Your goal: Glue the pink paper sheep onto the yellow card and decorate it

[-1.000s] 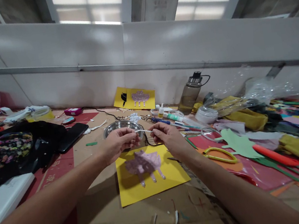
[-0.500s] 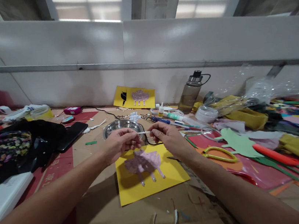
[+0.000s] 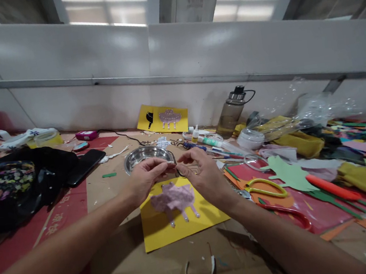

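Both my hands are raised over a yellow card (image 3: 169, 229) that carries a fluffy lilac paper animal (image 3: 174, 199). My left hand (image 3: 148, 178) pinches a thin white strip between thumb and fingers. My right hand (image 3: 201, 173) meets it fingertip to fingertip and pinches the strip's other end, which is hidden between the fingers. A steel bowl (image 3: 138, 156) sits on the cardboard just behind my left hand.
Yellow-handled scissors (image 3: 267, 187) and red-handled scissors (image 3: 291, 214) lie right of the card among paper scraps. A water bottle (image 3: 232, 112), a glue tube (image 3: 213, 142), a finished yellow card (image 3: 163, 118) and a dark phone (image 3: 84, 161) are behind. Black and floral bags (image 3: 9, 184) lie left.
My hands have come together, so the white strip that stretched between them is now almost hidden between the fingertips. The view has shifted slightly to the right.
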### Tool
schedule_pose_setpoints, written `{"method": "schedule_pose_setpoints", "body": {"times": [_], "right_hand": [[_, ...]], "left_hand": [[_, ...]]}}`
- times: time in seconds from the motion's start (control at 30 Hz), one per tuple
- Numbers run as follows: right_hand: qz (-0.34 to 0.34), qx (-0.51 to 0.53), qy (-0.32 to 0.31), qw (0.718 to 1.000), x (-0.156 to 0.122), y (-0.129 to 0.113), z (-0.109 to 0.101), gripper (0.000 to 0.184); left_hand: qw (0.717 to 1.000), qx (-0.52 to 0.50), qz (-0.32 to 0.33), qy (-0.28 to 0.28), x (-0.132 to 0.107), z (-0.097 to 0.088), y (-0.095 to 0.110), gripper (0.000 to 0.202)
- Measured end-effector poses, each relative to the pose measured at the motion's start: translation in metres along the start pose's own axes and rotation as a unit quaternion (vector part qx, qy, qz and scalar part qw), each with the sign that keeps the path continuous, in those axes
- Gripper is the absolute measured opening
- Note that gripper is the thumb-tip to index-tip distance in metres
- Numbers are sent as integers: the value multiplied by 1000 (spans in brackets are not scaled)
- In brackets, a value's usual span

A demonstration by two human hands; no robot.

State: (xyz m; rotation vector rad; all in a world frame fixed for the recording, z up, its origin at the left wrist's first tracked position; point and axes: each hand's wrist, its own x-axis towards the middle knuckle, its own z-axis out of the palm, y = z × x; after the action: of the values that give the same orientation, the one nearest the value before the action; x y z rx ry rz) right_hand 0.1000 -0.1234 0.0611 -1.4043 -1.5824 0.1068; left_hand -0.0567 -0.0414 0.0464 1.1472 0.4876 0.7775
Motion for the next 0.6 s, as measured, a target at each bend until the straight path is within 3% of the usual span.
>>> {"method": "schedule_pose_setpoints", "body": {"times": [0.2,0.43,0.6], "right_hand": [[13,22,-14,1000,-1,-3,2,4],[33,34,-24,999,-3,1,4,4],[13,28,6,999,-6,-1,7,3]], "left_hand": [[998,38,55,-11,0,-2,-10,15],[999,-8,33,-21,-4,3,-5,19],[999,-28,29,-23,-4,6,-4,20]]}}
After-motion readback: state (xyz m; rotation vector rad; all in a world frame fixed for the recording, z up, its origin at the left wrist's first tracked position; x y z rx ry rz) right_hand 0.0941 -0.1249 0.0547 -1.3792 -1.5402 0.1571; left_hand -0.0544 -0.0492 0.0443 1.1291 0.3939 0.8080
